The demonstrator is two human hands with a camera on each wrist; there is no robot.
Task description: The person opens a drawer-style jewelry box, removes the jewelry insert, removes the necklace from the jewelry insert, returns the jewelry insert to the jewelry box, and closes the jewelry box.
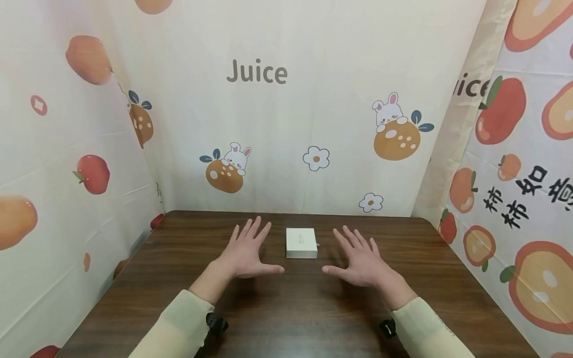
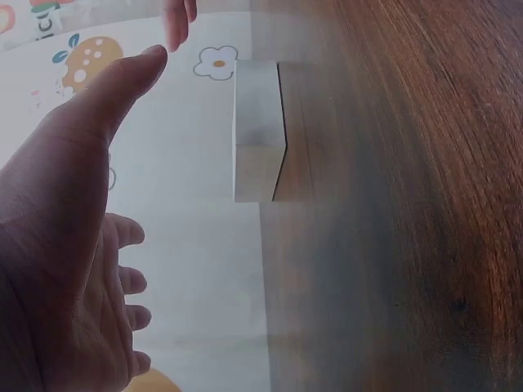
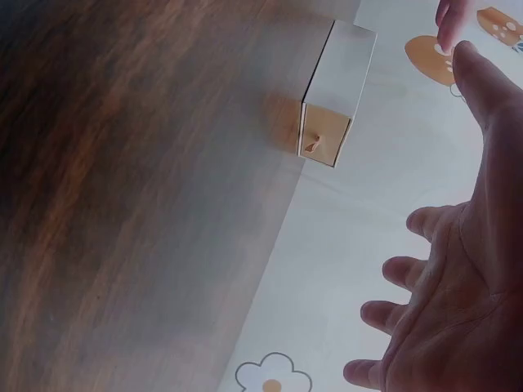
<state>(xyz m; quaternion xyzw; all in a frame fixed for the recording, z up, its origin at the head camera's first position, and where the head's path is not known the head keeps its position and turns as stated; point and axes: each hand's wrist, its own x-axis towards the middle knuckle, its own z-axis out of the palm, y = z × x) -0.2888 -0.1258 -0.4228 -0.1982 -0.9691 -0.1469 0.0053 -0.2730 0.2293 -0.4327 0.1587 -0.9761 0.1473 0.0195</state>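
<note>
A small white box (image 1: 301, 242) with faint print on its lid sits on the dark wooden table (image 1: 286, 308). The right wrist view shows a short ribbon tab (image 3: 313, 144) on the end of the box facing my right hand. To the left of the box, my left hand (image 1: 245, 254) hovers over the table with fingers spread and thumb pointing inward. My right hand (image 1: 360, 259) mirrors it on the other side, fingers spread too. Both hands are apart from the box and hold nothing.
Behind the table hangs a pale curtain (image 1: 277, 114) printed with fruit, rabbits and the word Juice. More printed cloth (image 1: 528, 164) closes off the right side, and a similar sheet (image 1: 58, 149) the left. A dark wrist device (image 1: 217, 323) is strapped at the left sleeve.
</note>
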